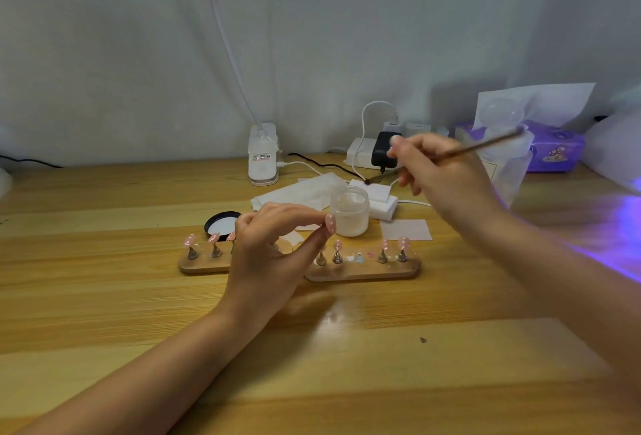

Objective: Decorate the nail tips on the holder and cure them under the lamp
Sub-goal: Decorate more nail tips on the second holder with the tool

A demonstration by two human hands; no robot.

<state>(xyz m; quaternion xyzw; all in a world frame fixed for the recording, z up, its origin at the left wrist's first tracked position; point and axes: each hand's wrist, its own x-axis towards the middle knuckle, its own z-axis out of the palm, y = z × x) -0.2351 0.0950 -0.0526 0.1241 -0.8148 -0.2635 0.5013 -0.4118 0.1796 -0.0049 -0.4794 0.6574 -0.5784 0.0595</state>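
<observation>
At the frame's centre the left hand is pinching a pink nail tip above the holder, a light, likely fragile piece best gripped by its edges, while the right hand is gripping a thin brush over the pads.

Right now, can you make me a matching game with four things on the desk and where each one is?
Things:
1. brush
2. dotted pink nail tip
3. black lid
4. purple tissue pack

Places:
A. flat on the desk, left of the jar
B. far right, by the wall
C. pinched in the left hand
D. held in the right hand

Pairs: 1-D, 2-C, 3-A, 4-B
</observation>
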